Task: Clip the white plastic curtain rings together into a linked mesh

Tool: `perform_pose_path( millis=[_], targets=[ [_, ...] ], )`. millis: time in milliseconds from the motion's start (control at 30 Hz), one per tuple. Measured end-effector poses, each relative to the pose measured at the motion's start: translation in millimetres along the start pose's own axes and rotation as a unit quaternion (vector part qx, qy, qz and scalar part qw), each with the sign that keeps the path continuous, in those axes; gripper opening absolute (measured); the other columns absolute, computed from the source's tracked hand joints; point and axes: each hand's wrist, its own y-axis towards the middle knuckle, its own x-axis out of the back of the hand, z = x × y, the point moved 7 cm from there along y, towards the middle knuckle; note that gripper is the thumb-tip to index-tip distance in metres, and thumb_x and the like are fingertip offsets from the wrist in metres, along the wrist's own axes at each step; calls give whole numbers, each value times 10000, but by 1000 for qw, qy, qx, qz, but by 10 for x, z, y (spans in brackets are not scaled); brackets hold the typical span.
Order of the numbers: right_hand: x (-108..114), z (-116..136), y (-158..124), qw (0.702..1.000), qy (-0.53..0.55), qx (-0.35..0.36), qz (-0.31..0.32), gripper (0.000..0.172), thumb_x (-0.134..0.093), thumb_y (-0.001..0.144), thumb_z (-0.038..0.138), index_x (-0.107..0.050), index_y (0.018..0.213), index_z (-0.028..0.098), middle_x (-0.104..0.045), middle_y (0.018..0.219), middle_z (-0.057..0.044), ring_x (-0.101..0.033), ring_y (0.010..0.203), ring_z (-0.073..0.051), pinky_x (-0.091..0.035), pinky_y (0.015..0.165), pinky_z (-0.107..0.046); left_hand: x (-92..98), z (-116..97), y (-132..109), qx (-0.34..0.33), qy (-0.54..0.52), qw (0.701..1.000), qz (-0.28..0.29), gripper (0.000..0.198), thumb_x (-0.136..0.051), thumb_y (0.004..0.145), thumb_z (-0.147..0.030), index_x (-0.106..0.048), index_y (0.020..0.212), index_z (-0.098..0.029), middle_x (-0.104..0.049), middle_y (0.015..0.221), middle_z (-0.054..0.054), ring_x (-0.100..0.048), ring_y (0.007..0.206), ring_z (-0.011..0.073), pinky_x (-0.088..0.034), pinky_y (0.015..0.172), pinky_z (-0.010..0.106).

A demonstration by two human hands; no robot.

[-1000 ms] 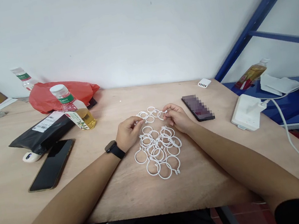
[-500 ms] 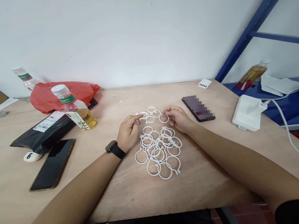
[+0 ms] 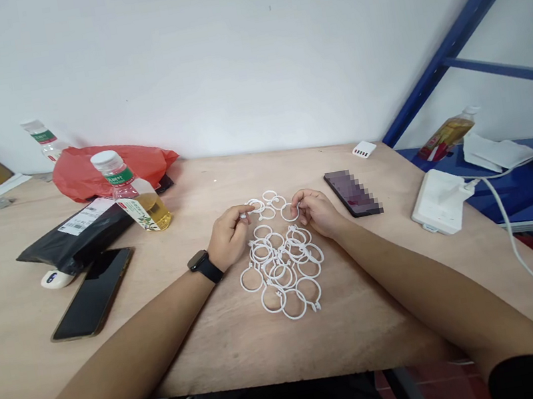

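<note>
A heap of several white plastic rings (image 3: 282, 268) lies on the wooden table (image 3: 249, 344) in front of me. A short chain of linked white rings (image 3: 267, 205) lies just beyond the heap. My left hand (image 3: 228, 235), with a black watch on the wrist, has its fingers curled and pinches the chain's left end. My right hand (image 3: 316, 210) pinches a single white ring (image 3: 290, 212) at the chain's right end.
Left of me lie a black phone (image 3: 92, 293), a white mouse (image 3: 56, 278), a black parcel bag (image 3: 70, 237), a bottle of yellow drink (image 3: 133, 193) and a red bag (image 3: 104, 168). Another phone (image 3: 352, 192), a white box (image 3: 441, 200) with a cable and a blue rack (image 3: 462, 27) are on the right.
Both hands stay at the chain with small finger shifts. The right hand's ring has moved slightly down and inward.
</note>
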Motion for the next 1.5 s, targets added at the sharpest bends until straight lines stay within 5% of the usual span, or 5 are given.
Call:
perform_pose_path(
  millis=[433,633,800,1000,1500],
  targets=[
    [16,-14,18,1000,2,5,-26,155,-489,595,231,-524,746,217,-555,497,51,-373,354,-77,-224,342,-178,21,-48,-7,-46,12,999,10,362,-371,772,-88,-707,884,-164,-618,736,27,-571,706,141,-475,722,275],
    [-91,-28,-36,992,-123,3,13,159,-500,664,267,-633,681,182,-607,555,2,-434,407,-89,-313,405,-208,-9,-10,-1,-30,-11,999,18,358,-386,770,-77,-687,942,-166,-668,761,14,-613,712,130,-489,726,258],
    [-126,127,-70,934,-326,149,-10,198,-532,733,208,-726,769,206,-697,811,-27,-626,732,-167,-494,694,-290,-80,7,-31,4,-42,997,67,374,-449,816,-122,-617,1147,-171,-732,811,13,-645,679,134,-494,668,244],
    [-144,108,-21,870,-454,186,51,354,-564,795,139,-718,1093,252,-683,1219,-43,-606,1164,-234,-437,1045,-400,-165,-80,-65,-25,11,992,125,251,-550,871,-272,-691,1045,-160,-674,659,-2,-555,526,100,-433,553,213],
    [-260,85,-42,789,-580,142,142,312,-561,894,213,-686,1172,278,-645,1021,-44,-630,904,-175,-455,804,-271,-90,103,8,39,55,997,38,246,-517,920,-306,-701,1009,-170,-665,737,9,-566,614,118,-426,582,231]
  ],
)
